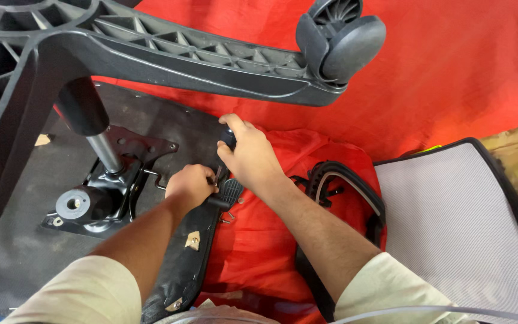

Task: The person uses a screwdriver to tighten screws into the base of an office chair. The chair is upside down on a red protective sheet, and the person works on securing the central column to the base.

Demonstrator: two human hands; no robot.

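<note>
Where the chair base looms overhead, both hands' grip, left and right, clenched on a black lever.

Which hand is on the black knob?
The right hand: it wraps the black knob, higher up. The left hand grips lower, at the seat edge.

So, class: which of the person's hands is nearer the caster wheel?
Right. The right hand lies below the caster wheel, towards its left; the left hand sits lower and further left.
</note>
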